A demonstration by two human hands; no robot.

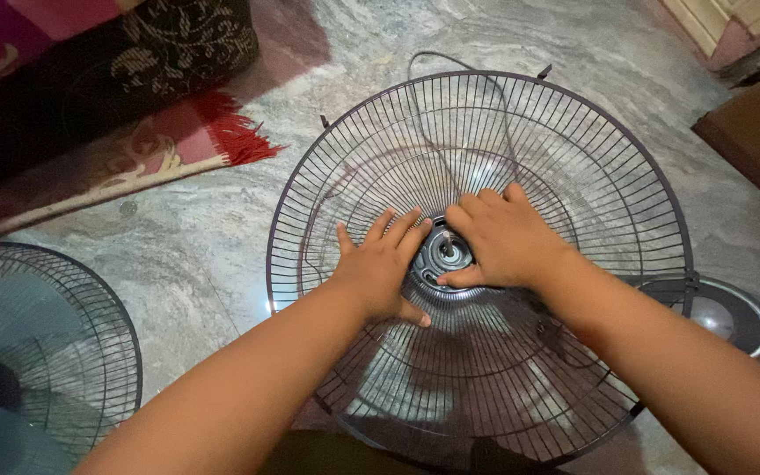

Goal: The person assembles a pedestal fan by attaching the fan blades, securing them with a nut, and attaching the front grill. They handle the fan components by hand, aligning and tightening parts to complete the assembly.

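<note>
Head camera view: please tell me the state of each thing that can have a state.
Wire fan guard: lying flat on the floor, off any fan.
Centre hub: uncovered, between both hands.
Left hand: open, flat on the guard.
Right hand: fingers curled around the hub.
Second fan: guard on, blades inside.
Rug: folded up.

packages: none | labels: none | signs: none | screens: none
</note>
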